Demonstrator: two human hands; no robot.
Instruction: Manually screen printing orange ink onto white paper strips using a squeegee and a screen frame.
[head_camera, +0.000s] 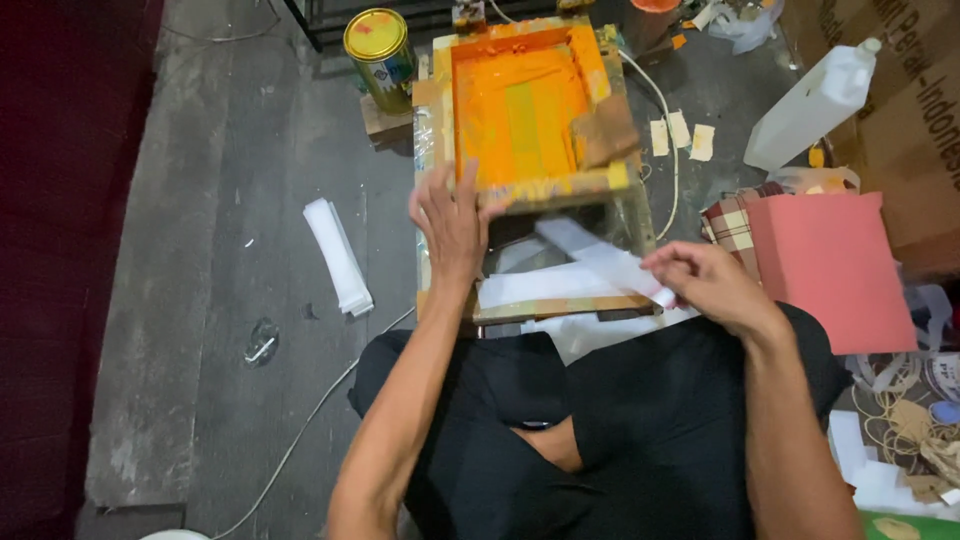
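Pinched in the right hand (705, 285) is a white strip (600, 258), its grip narrow on the near end. From that grip the strip's long axis runs up and left, pointing under the raised screen frame (525, 110) smeared with orange ink. Left of it, the left hand (450, 225) grips the frame's near edge, holding it tilted up. By the look of it, a strip is changing under the frame; next calls for steadiness and a level strip.
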